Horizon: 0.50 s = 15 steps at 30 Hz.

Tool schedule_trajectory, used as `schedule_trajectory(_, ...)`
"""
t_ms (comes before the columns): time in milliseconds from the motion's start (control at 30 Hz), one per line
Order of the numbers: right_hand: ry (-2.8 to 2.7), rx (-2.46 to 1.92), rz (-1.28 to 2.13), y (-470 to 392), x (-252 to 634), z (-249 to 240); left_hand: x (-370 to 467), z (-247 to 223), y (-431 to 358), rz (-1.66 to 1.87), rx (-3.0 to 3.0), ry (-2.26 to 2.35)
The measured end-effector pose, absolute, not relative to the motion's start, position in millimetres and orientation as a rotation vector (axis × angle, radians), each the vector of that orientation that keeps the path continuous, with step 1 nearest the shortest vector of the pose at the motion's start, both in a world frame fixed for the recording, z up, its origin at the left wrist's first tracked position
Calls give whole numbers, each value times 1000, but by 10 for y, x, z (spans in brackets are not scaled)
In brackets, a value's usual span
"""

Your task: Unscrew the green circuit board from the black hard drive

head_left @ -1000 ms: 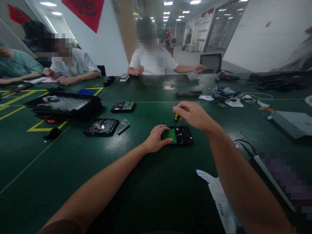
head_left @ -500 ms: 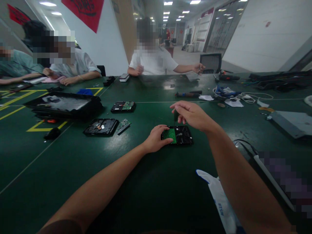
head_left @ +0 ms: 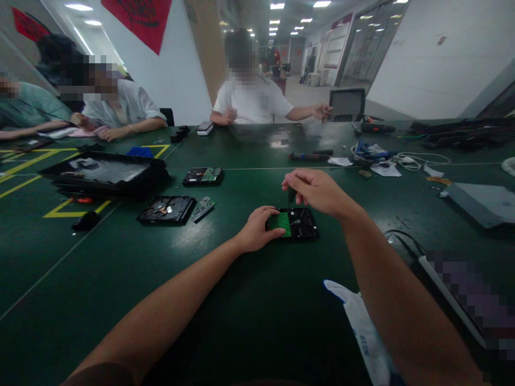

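Observation:
A hard drive (head_left: 304, 223) lies flat on the green table, its green circuit board facing up on the left half. My left hand (head_left: 259, 229) grips the drive's left end, thumb on the near edge and fingers on the far one. Above the drive's far edge, my right hand (head_left: 316, 190) is closed round the dark handle of a screwdriver (head_left: 291, 197), held upright. Its thin shaft points down at the edge of the circuit board; whether the tip sits in a screw is too small to tell. To the left lie another hard drive (head_left: 167, 209) and a loose circuit board (head_left: 204, 209).
A third hard drive (head_left: 203, 176) lies farther back, near a black tray (head_left: 108, 171). At the right are a white glove (head_left: 362, 321), a grey metal case (head_left: 483, 203) and a bundle of cables (head_left: 374, 151). A person in white (head_left: 253, 102) sits across the table.
My right hand has shifted very slightly, and its fingers have turned a little on the screwdriver. The left hand and the hard drive stay put. The person opposite has moved a hand slightly.

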State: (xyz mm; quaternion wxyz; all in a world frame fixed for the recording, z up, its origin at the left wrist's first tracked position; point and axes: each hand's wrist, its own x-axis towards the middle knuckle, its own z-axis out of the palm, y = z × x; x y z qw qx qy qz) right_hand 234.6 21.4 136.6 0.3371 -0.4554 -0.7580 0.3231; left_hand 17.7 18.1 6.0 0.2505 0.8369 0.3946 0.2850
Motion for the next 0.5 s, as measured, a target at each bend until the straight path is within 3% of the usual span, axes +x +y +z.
schedule_trajectory(133,-1913,-1174,924,236,2350,1345,181,53,175,793,2280,1077)
schedule_trajectory(300,-1981,-1203,728,250,2380,1344,173,57,179,784,2278,1070)
schedule_trajectory(500,-1940,-1249,740,233,2371,1360,172,74,174,774,2279,1077)
